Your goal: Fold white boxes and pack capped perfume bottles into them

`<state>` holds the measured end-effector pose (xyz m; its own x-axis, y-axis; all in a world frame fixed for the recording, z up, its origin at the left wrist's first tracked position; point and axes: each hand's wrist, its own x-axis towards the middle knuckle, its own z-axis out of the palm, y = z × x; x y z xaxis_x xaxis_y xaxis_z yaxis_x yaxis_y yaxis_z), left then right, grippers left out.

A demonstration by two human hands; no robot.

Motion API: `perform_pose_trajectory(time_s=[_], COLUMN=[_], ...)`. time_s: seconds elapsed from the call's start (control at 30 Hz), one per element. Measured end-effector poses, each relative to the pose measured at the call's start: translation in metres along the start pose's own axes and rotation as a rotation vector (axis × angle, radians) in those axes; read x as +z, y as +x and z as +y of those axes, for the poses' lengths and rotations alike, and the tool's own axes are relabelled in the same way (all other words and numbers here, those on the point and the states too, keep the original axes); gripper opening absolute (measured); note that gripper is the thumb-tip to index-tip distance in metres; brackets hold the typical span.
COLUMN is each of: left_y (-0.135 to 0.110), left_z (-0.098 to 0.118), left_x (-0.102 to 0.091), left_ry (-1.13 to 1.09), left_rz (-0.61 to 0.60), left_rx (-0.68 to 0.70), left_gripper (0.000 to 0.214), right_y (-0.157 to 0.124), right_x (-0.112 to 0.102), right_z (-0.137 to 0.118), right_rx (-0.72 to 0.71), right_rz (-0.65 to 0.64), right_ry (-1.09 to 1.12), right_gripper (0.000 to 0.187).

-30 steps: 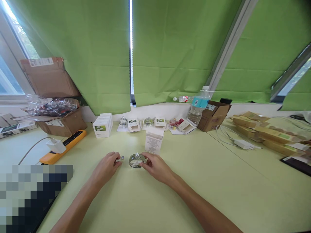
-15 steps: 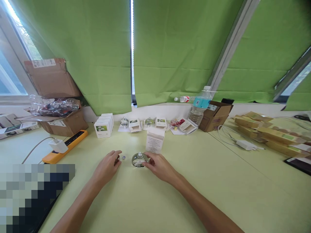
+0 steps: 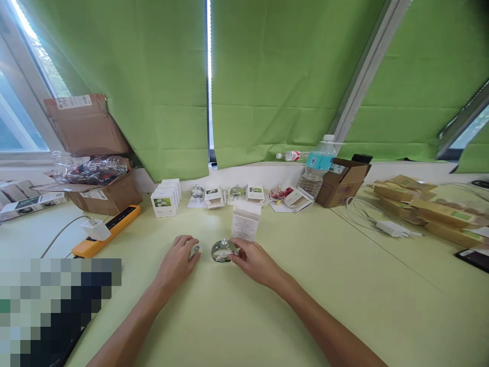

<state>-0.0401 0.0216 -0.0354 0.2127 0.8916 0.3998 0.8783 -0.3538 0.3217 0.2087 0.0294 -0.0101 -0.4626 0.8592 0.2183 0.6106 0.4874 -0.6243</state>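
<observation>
Right hand (image 3: 255,263) gripping glass bottle (image 3: 221,252), left hand (image 3: 176,263) half-hiding small round object (image 3: 196,250)

Pale yellow-green table (image 3: 305,311) carries orange power strip (image 3: 114,224) with white plug adapter (image 3: 96,229), open cardboard box (image 3: 105,196) far left, stacked white boxes (image 3: 165,201), small glass bottles (image 3: 197,192) on paper sheets, upright white carton (image 3: 246,220), round glass bottle (image 3: 223,251) near front, brown cardboard box (image 3: 342,182), white charger (image 3: 391,229) with cable, kraft boxes (image 3: 431,214) at right
</observation>
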Motion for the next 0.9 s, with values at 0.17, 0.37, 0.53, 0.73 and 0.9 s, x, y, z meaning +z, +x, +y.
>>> perform_pose_trajectory(time_s=[0.17,0.37,0.53,0.73,0.9], left_y=[0.002,0.003,0.003,0.002,0.002], left_z=[0.001,0.000,0.002,0.009,0.019], left_x=[0.004,0.006,0.004,-0.005,-0.012], left_ry=[0.020,0.022,0.017,-0.028,-0.127], left_rz=[0.036,0.018,0.025,0.103,0.184], left_rx=[0.016,0.028,0.036,0.057,0.049], left_gripper=[0.024,0.024,0.022,0.020,0.021], right_y=[-0.001,-0.001,-0.002,-0.001,-0.002], right_x=[0.001,0.001,0.001,0.000,-0.003], right_z=[-0.002,-0.002,-0.001,-0.002,-0.005], right_rx=[-0.002,-0.005,-0.008,-0.009,0.022], right_rz=[0.003,-0.001,-0.004,-0.014,-0.009], right_ry=[-0.014,-0.021,-0.020,-0.027,-0.001], right_gripper=[0.030,0.029,0.029,0.029,0.042])
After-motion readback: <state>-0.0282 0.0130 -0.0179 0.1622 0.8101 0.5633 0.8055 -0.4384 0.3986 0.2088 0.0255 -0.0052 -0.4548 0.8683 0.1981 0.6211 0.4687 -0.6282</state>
